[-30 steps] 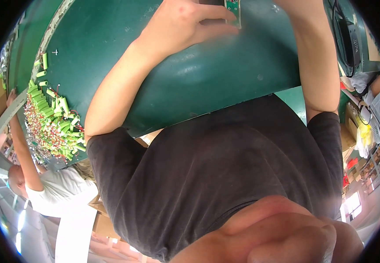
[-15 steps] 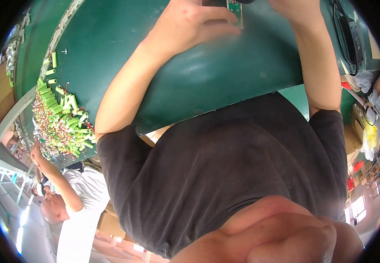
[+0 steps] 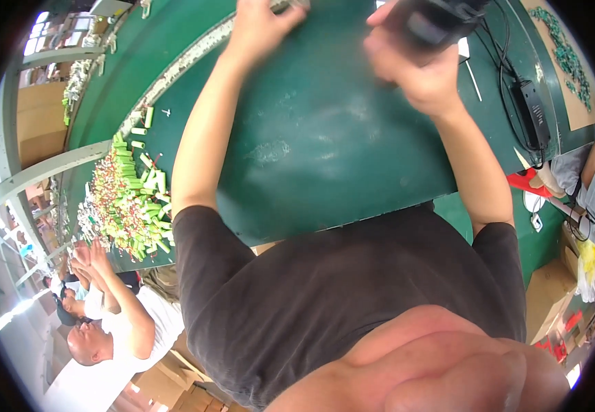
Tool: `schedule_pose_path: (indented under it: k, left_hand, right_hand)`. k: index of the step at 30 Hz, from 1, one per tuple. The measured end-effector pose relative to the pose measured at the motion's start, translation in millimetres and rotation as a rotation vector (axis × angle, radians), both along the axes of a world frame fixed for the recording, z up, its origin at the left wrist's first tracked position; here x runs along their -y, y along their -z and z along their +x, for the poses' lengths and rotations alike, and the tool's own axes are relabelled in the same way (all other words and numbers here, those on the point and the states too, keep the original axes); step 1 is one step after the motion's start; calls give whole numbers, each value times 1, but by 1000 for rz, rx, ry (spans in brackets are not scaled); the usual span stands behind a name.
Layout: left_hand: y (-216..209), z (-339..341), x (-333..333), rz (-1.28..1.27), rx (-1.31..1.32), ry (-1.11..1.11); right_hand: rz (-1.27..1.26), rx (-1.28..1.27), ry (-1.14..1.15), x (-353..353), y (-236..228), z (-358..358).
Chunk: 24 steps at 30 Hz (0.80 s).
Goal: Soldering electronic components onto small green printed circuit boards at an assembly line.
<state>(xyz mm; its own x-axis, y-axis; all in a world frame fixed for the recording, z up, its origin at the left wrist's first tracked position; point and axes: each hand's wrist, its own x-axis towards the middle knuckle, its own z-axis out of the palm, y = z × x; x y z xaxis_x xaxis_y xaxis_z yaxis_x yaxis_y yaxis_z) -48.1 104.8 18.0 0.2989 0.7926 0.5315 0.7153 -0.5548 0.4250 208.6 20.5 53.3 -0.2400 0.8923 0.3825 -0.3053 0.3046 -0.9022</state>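
My left hand (image 3: 259, 31) is at the top edge of the view, over the worn rim of the green table (image 3: 311, 172). Its thumb and fingers are drawn together around something small and pale, partly cut off by the frame, that I cannot make out. To the right, my right hand (image 3: 414, 72) is wrapped round a bulky black handheld tool (image 3: 441, 24). Motion smears both the tool and the fingers, so its exact kind is unclear. A thin white stick (image 3: 474, 81) lies on the table just beside this hand.
Green cylindrical cells with red wires (image 3: 136, 199) are heaped at the table's left. A black power adapter (image 3: 532, 113) with cables lies at the right, near small green parts (image 3: 565, 58) on cardboard. A person in white (image 3: 139, 316) works at the left.
My left hand has left the green circuit board and moved leftward to the table's rim. The black tool, now in my right hand, shows more fully. The whole view has shifted.
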Motion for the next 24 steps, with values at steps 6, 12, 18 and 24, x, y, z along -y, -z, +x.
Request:
schedule_pose_path:
  k: [6,12,18,24]
  left_hand:
    - [26,1,-108,92,20,-202]
    - [40,51,-152,-103,-125,-324]
    - [11,43,-113,-87,-29,-286]
    - [-26,28,47,-359,-196,422]
  right_hand:
    - [97,-12,-101,-3,10,-1]
    - [149,-47,-95,-3,10,-1]
    - [20,-153,-51,-4,-5,13]
    - [318,-314,155,-20,-40,55]
